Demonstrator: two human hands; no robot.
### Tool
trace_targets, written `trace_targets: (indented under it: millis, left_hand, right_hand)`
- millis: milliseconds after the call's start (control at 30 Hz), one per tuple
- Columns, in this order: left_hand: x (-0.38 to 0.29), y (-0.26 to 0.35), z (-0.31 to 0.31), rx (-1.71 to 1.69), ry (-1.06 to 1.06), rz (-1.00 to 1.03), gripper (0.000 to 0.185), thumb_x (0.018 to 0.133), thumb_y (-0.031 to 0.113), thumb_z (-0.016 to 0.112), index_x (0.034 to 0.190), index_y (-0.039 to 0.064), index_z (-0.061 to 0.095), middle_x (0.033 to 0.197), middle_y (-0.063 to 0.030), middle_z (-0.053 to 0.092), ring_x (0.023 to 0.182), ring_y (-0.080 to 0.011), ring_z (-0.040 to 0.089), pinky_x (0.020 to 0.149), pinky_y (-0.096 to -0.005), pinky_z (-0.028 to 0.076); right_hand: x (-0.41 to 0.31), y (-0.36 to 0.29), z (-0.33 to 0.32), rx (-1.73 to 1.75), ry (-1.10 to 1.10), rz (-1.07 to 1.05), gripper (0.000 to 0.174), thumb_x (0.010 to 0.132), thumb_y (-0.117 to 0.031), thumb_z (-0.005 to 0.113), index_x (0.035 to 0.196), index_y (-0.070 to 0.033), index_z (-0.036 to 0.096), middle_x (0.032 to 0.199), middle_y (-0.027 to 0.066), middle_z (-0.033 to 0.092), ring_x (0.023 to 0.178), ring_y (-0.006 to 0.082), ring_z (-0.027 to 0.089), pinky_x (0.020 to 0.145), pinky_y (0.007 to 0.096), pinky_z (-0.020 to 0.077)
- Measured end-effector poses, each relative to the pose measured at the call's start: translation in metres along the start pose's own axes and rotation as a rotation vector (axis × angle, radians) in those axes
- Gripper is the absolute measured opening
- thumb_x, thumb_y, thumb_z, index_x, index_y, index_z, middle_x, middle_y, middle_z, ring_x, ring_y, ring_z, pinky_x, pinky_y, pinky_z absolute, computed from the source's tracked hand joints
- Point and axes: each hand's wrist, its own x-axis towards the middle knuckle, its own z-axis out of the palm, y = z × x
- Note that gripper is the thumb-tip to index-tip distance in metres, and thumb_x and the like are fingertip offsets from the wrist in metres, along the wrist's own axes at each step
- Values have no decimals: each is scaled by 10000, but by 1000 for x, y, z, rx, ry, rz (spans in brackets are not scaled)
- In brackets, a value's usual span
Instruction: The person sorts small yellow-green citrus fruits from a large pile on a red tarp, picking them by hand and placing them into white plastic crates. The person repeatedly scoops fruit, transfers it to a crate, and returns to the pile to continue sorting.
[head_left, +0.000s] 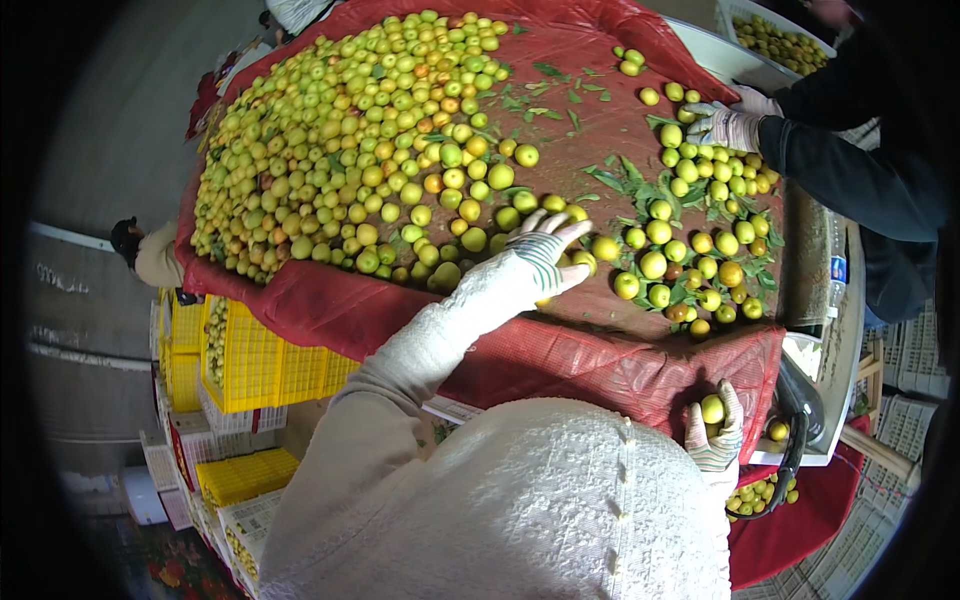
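Observation:
A large heap of small green-yellow fruits (360, 135) covers the left and middle of a table lined with red cloth (592, 352). My left hand (551, 247), in a striped glove, lies with fingers spread over several fruits near the table's front edge; whether it grips one is not clear. Low at the right, beside the cloth's hanging edge, my right hand (715, 435) wears a similar glove and holds a green fruit (712, 409), with part of another showing below it. Looser fruits (653, 265) and green leaves (631, 180) lie right of my left hand.
Across the right side, a co-worker's gloved hands (724, 126) touch fruits. A plastic bottle (838, 262) lies on the right ledge. Yellow crates (262, 360) stand at the lower left. A black curved handle (793, 450) is near my right hand. Another person (146, 251) is at far left.

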Motion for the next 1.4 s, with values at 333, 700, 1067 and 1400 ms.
trace_targets:
  millis: [333, 700, 1067, 1400]
  left_hand:
    - [107, 11, -17, 98, -161, -304, 641, 893, 183, 689, 1467, 252, 411, 1566, -155, 268, 1355, -369, 409, 1093, -443, 414]
    - [68, 19, 11, -1249, -169, -469, 318, 863, 267, 681, 1091, 52, 622, 923, -102, 691, 651, -177, 656, 507, -284, 526]
    - [-73, 70, 19, -1491, -857, -72, 456, 980, 301, 536, 1373, 75, 490, 1075, -107, 656, 675, -185, 668, 509, -297, 539]
    - [68, 104, 37, -651, -66, 8, 290, 882, 153, 614, 1164, 116, 672, 1107, -144, 698, 1030, -248, 655, 931, -357, 503]
  right_hand:
    - [9, -4, -1, -101, -2, -142, 543, 765, -40, 770, 1262, -40, 551, 1056, 155, 638, 923, 286, 646, 831, 360, 523]
    - [5, -13, -1, 79, -8, 158, 510, 803, -79, 767, 1264, -5, 562, 1148, 137, 645, 1020, 219, 644, 910, 317, 511]
    - [45, -78, 51, 408, -293, -102, 475, 839, -131, 756, 1252, -38, 540, 1086, 100, 631, 990, 194, 620, 882, 323, 502]
    - [37, -78, 41, 206, -412, -62, 474, 851, -75, 742, 1276, -9, 540, 1091, 50, 617, 1011, 124, 581, 918, 288, 474]
